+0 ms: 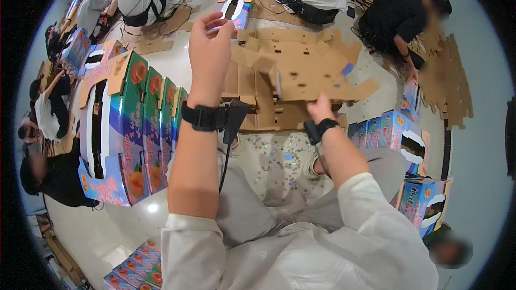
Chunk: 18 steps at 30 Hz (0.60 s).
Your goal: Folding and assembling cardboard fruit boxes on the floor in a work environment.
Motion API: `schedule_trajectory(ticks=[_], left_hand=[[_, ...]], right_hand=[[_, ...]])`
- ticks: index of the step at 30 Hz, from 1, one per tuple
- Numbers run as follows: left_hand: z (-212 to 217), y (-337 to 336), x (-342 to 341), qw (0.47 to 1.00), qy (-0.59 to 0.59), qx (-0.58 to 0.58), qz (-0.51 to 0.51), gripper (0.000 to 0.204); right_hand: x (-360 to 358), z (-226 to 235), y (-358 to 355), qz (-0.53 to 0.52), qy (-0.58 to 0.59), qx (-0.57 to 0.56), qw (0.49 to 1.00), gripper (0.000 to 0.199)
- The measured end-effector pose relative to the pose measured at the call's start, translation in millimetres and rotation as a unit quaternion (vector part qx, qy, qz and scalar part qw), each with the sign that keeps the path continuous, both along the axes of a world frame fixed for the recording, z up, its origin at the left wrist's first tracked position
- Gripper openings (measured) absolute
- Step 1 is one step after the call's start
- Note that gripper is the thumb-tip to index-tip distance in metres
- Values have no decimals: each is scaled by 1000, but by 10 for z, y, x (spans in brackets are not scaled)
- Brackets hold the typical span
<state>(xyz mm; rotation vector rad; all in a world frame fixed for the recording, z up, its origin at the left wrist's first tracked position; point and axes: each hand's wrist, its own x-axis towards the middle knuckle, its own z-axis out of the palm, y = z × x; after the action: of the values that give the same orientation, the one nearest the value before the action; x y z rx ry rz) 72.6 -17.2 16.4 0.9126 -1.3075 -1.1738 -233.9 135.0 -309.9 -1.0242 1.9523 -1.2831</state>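
My left hand (210, 48) is raised in front of me, fingers loosely bent and apart, with nothing visible in it. Beyond its fingertips stands a colourful printed carton (243, 12) with a cut-out handle. My right hand (321, 108) grips the near edge of a brown flat cardboard blank (309, 78), which is slightly blurred and tilted above other cardboard. That blank has slots, flaps and small blue patches. Under it lie more unfolded brown cardboard blanks (242, 83). A black strap with a small device and cable circles each wrist.
Large printed cartons (134, 129) stand in a row at left; more cartons (389, 129) stand at right and lower left. Small round scraps (279, 158) litter the floor between my legs. Several people sit around, including one in black (398, 16) at far right beside stacked cardboard (446, 75).
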Motion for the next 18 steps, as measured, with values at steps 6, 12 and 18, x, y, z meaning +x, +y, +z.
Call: schedule_trajectory(ticks=[6, 12, 18], left_hand=[[19, 44, 84, 999, -51, -4, 3, 39], [9, 46, 8, 997, -66, -9, -30, 40], [-60, 15, -88, 994, -93, -12, -64, 37]], right_hand=[[769, -1080, 63, -280, -618, -22, 735, 37], [767, -1235, 194, -221, -610, -61, 758, 39], [612, -911, 268, -28, -331, 484, 809, 34]])
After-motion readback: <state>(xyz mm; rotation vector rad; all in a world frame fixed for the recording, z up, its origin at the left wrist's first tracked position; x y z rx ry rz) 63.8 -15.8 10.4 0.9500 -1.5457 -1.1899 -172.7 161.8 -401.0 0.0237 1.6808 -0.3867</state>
